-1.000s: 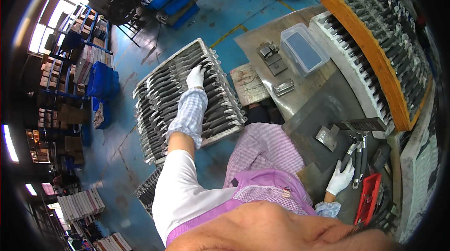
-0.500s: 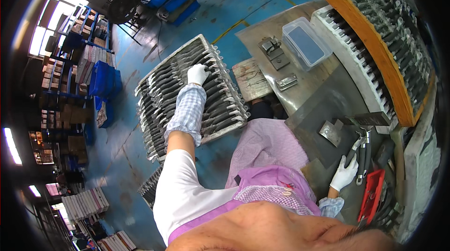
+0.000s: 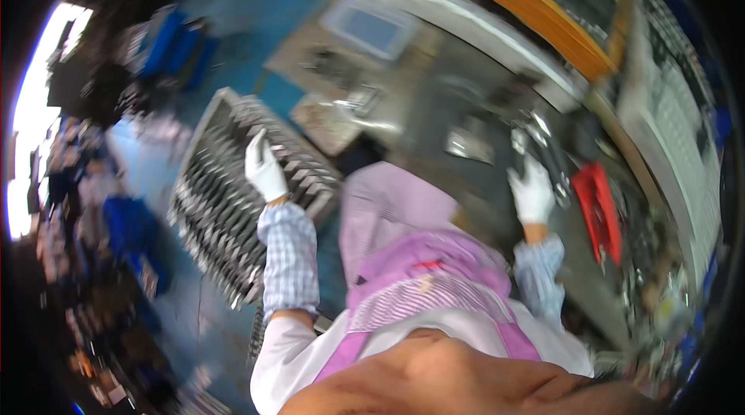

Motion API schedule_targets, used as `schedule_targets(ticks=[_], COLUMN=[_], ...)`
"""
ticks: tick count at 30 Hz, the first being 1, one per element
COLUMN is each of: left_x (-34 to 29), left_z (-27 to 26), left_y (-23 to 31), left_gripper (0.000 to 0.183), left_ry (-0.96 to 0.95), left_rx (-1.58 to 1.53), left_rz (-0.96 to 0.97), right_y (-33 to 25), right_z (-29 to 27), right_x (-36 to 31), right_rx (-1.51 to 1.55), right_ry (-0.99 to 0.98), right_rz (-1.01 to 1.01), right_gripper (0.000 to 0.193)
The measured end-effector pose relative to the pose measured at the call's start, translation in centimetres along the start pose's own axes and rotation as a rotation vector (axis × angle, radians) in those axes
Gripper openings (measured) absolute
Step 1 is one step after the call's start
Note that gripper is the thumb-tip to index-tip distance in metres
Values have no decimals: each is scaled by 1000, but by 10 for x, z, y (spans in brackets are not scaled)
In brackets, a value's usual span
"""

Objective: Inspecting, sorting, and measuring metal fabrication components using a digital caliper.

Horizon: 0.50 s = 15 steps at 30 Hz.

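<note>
My left hand (image 3: 266,167), in a white glove, is over the rack (image 3: 225,105) of dark-handled metal parts on the left. Its fingers stretch out, and no part shows in them. My right hand (image 3: 532,194), also gloved in white, lies above the bench with fingers apart. It is just below several dark-handled metal parts (image 3: 543,136), whose outlines are blurred; whether the fingertips touch one cannot be made out. A small metal plate (image 3: 469,145) lies left of that hand, and a red plastic holder (image 3: 596,209) to its right.
A clear plastic box (image 3: 371,25) and a dark metal fixture (image 3: 330,64) stand farther off on the bench. An orange-edged rack (image 3: 535,8) and a white rack (image 3: 473,23) bound the far right. Blue bins (image 3: 167,43) stand on the floor at the upper left.
The view has swung, blurring the picture. My left hand has come up off the parts in the rack, and my right hand has shifted beside the dark-handled parts, its fingers now spread.
</note>
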<state>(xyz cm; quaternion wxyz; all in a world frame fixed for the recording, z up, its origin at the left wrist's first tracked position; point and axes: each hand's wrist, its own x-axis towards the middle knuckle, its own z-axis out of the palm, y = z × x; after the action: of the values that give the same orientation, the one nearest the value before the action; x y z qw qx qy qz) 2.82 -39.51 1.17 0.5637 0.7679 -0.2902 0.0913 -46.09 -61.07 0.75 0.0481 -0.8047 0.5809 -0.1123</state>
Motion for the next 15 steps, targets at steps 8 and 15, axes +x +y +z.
schedule_targets(ticks=[8, 15], left_x=[-153, -183], left_z=[101, 129], left_y=[202, 215], left_gripper=[27, 27], left_ry=[-653, -935], left_rx=[-230, -125], left_rz=[322, 378], right_y=[15, 18], right_z=[-64, -114], right_x=[-44, -93], right_rx=[1501, 678], right_ry=[-458, -33], right_rz=[604, 174], right_gripper=[48, 30])
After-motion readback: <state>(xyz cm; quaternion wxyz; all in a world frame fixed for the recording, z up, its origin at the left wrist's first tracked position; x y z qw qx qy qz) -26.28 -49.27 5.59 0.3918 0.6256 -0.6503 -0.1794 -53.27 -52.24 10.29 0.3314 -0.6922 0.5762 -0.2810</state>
